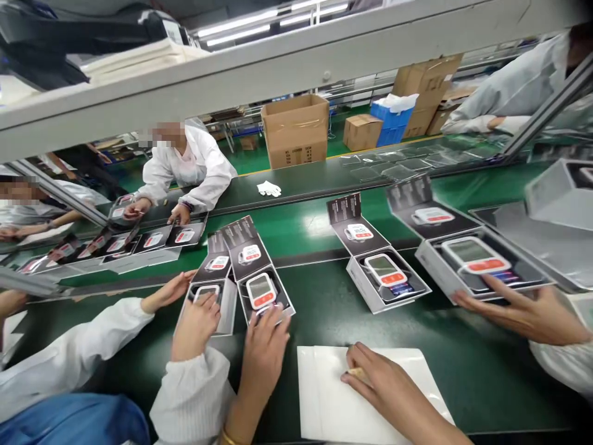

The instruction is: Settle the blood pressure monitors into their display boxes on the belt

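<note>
- Right, here we are at the dark green counter point(319, 315), and the left hand point(266, 340) is loosely open, fingers spread over the near edge of an open box point(283, 296).
- Inside that box sits the monitor point(260, 290), screen up, with an orange-red panel at its near end.
- Over to the right hand point(377, 377): fingers curled in, resting on white sheets point(324, 402). Something small and tan shows at the fingertips; whether it is gripped or worn, I cannot tell.
- So how far along? As I judge it, this box is filled as far as the monitor goes, but its lid point(235, 250) lies folded back, so closing is not done.
- Same story just to the right: a second box point(360, 282), its monitor point(385, 272) seated, a blue item beneath the orange part, lid up, nobody touching it.
- Further right, a co-worker's hand point(537, 312) is at a third box point(440, 275), monitor in, also open.
- And on the left, a neighbour's hand point(199, 321) partly covers another open box point(227, 309).
- Whether anything is missing beneath the monitors is hidden from here.
</note>
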`<state>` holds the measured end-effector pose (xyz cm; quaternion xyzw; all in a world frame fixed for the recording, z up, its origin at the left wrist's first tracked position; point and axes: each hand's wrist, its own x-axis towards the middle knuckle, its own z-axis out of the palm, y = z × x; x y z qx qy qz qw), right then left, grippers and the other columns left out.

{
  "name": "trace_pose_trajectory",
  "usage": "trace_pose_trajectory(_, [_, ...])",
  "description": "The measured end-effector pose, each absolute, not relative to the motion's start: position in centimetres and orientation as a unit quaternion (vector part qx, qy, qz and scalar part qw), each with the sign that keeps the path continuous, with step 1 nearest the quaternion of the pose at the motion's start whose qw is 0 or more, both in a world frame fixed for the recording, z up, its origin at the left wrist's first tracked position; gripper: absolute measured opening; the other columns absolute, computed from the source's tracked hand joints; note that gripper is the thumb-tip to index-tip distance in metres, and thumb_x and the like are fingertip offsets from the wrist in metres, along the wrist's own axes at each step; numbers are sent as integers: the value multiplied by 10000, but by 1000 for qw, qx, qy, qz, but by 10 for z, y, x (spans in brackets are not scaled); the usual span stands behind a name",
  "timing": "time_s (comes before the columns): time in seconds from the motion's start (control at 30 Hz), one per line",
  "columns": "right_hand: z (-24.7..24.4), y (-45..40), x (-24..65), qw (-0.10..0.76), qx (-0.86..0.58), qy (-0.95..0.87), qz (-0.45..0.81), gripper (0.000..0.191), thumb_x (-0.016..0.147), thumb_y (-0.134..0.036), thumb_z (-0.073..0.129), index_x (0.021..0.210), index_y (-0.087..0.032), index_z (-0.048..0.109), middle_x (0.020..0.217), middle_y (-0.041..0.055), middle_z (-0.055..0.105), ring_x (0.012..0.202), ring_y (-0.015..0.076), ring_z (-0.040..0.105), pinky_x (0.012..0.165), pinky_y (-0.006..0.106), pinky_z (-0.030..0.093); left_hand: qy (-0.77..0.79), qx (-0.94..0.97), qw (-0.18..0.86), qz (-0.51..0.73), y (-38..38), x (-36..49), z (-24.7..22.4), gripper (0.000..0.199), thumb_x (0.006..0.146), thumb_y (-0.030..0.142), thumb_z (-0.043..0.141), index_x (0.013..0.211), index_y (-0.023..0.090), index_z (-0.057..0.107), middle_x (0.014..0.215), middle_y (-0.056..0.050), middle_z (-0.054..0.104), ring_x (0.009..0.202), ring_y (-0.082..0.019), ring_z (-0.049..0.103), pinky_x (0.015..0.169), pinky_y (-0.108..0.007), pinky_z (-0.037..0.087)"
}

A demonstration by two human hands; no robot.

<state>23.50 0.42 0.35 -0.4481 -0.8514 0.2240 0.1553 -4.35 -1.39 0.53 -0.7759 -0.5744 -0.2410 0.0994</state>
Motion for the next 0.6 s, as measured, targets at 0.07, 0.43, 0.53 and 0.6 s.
trace_pose_trajectory(0.07, [-12, -3, 224, 141, -432, -880, 140, 207, 904, -192, 712, 887, -253, 515, 849, -16, 661, 688, 207, 711, 597, 283, 511, -511, -826, 42, -232, -30, -34, -6, 443, 1018, 117, 483, 1430, 258, 563, 1460, -46, 641, 1414, -202, 550, 1207, -474, 468])
trace_pose_trajectory(0.43, [22, -11, 222, 116, -415, -815, 387, 337, 765, -170, 849, 811, -240, 522, 853, -59, 655, 741, 143, 662, 656, 212, 497, -495, -815, -17, -301, -46, -7, -56, 321, 1030, 227, 473, 1269, 303, 674, 1368, 19, 705, 1319, -199, 630, 1099, -457, 578])
trace_pose_trajectory(0.53, [42, 12, 256, 211, -438, -788, 376, 219, 901, -277, 749, 847, -250, 538, 836, -46, 626, 723, 137, 623, 652, 219, 493, -474, -832, 3, -289, -32, -1, -37, 379, 1016, 204, 503, 1380, 244, 600, 1429, -30, 665, 1354, -192, 603, 1075, -373, 591])
trace_pose_trajectory(0.6, [50, 34, 275, 273, -461, -791, 295, 183, 983, -385, 658, 892, -254, 567, 846, -19, 637, 768, 167, 638, 701, 261, 510, -501, -810, 18, -304, -17, 7, -21, 441, 1025, 248, 526, 1465, 220, 519, 1447, -62, 649, 1388, -208, 574, 1095, -376, 575])
